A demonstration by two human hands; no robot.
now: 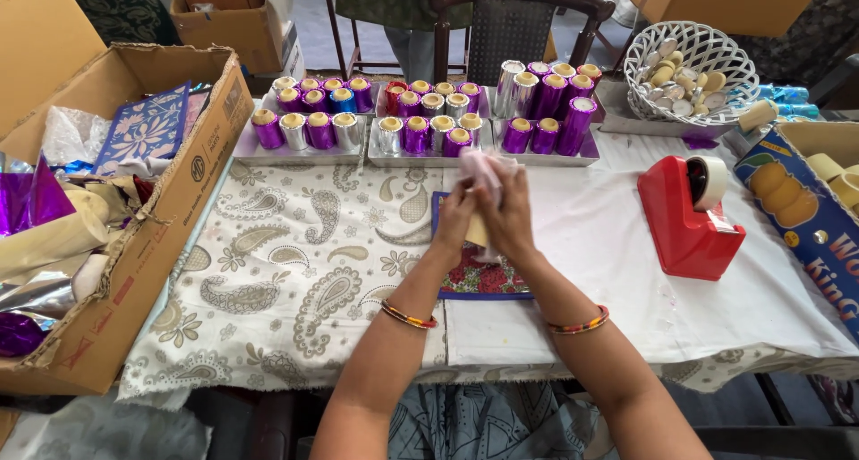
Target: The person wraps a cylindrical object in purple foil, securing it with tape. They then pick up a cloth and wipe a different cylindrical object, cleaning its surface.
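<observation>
Two hands meet over the table [295, 272]: left hand [454, 218] and right hand [507, 214], fingers closed together on a small tan roll [477, 232] with pale wrapping [480, 166] bunched above the fingertips. Just beneath lies a floral sheet [474, 279]. Beyond the fingers stand trays of foil-wrapped rolls [416, 131]; farther right, a red tape dispenser [687, 214].

On the table [626, 317], both hands [488, 214] meet at the centre over a mat [474, 281]. At twelve o'clock sit three trays of rolls [416, 124], a chair [510, 21] behind them. Basket [693, 66] at two, tape dispenser [689, 209] at three, open carton [116, 209] at nine.
</observation>
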